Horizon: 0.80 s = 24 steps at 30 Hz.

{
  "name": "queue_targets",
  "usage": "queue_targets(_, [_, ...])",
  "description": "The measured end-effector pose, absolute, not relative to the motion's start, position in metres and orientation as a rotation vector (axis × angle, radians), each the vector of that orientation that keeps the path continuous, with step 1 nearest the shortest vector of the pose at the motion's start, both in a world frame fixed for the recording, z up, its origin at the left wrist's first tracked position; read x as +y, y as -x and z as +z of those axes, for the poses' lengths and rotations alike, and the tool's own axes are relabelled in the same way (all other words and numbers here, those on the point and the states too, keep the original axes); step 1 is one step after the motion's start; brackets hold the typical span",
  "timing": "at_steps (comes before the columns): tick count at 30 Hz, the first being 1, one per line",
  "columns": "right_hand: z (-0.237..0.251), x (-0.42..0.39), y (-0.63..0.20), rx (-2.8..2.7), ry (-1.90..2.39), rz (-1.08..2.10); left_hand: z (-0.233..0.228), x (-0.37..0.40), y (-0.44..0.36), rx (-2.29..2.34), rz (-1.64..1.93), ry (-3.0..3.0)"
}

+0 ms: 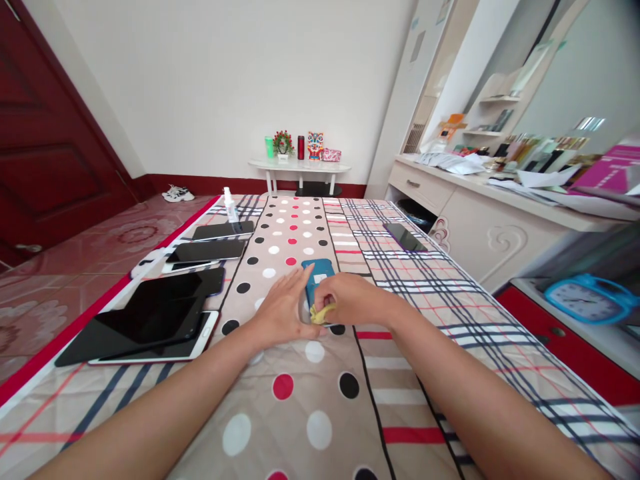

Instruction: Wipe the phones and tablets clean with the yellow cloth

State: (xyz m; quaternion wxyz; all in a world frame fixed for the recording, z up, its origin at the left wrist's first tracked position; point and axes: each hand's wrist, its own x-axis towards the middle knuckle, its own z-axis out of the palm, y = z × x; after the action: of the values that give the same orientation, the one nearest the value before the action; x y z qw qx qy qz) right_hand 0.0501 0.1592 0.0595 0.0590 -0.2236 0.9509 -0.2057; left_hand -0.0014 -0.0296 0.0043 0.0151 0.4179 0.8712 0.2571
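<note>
A blue-cased phone (319, 275) lies on the dotted and plaid bed cover (300, 387) in front of me. My left hand (283, 310) rests flat against its left edge, fingers along the case. My right hand (350, 298) is closed on a small yellow cloth (321, 313) pressed at the near end of the phone. The lower part of the phone is hidden under both hands.
Several dark tablets and phones (165, 307) lie in a row on the left, with a small spray bottle (231, 205) beyond them. Another phone (405, 237) lies to the right. A white dresser (480, 213) stands right, a low table (299, 167) by the far wall.
</note>
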Motion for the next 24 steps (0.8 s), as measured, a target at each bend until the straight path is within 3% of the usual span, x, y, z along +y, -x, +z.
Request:
queue_targets(7, [0.03,0.18,-0.023,3.347,0.205,-0.715,0.006,-0.03,0.002,2.681,0.845,-1.319])
queue_targets(10, [0.035,0.17,-0.031,3.326,0.338,-0.609,0.005,-0.03,0.004,2.675,0.858,-1.327])
queue_targets(15, [0.045,0.157,-0.04,3.021,0.698,-0.717,0.007,-0.031,0.007,2.607,0.902,-1.327])
queue_targets(24, [0.036,0.184,0.016,3.376,-0.168,-0.378,0.013,-0.032,0.007,2.559,0.937,-1.289])
